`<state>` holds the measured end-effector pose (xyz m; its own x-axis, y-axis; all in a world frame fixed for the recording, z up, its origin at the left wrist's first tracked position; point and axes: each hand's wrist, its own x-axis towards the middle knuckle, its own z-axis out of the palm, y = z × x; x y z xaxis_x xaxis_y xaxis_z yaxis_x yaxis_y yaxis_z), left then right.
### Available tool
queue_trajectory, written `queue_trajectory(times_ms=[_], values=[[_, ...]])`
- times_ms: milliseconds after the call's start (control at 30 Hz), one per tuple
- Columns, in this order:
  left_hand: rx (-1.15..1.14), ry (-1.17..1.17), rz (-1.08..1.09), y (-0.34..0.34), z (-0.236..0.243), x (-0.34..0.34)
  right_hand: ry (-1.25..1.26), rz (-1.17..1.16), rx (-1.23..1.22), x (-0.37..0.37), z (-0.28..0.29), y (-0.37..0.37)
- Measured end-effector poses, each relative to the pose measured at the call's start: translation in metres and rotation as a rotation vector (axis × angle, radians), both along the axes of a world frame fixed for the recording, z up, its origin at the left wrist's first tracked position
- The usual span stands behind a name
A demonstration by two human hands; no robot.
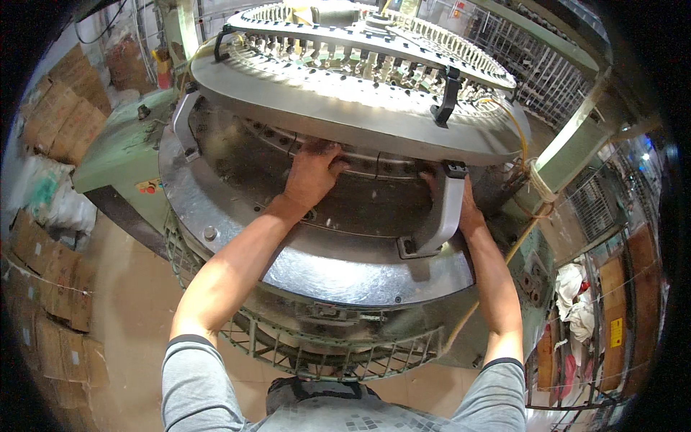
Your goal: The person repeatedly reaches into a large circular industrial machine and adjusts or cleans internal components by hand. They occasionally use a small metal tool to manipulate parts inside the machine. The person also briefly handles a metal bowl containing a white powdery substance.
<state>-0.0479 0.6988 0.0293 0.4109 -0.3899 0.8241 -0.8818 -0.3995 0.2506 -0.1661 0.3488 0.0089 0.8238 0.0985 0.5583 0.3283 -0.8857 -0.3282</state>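
I see the circular knitting machine (345,277), its upper disc (324,121) shading a curved rail (392,167) that runs ten to four o'clock. The left hand (314,173) overlaps it, nearer; the right hand (469,204), behind the grey bracket (448,205), has it at ten. Left fingers look curled; I can't tell what either grips.

Through my remote feed, I saw short grey fabric sleeves (198,381) with narrow dark hems (502,361) well behind the bare left hand (313,174) and right hand (469,205); farther back, the grey shirt front (417,422) bore small dark squares (370,425).
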Motion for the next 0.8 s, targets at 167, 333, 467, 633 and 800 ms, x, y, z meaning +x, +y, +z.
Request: queue_trajectory(times_ms=[167,333,467,633,800], values=[[0.027,0.101,-0.092,0.002,-0.001,0.003,0.004,0.093,0.417,0.002,-0.016,0.003],[0.016,0.039,-0.039,0.001,-0.002,0.005,0.240,-0.017,0.306,0.001,-0.003,-0.004],[0.040,0.085,-0.084,0.002,-0.002,0.004,0.160,-0.051,0.200,-0.006,0.006,0.012],[0.032,0.137,-0.092,0.002,0.000,0.004,-0.059,0.124,0.323,0.004,0.005,0.050],[0.057,0.100,-0.133,0.003,0.003,0.005,-0.162,0.110,0.258,0.006,0.005,0.066]])
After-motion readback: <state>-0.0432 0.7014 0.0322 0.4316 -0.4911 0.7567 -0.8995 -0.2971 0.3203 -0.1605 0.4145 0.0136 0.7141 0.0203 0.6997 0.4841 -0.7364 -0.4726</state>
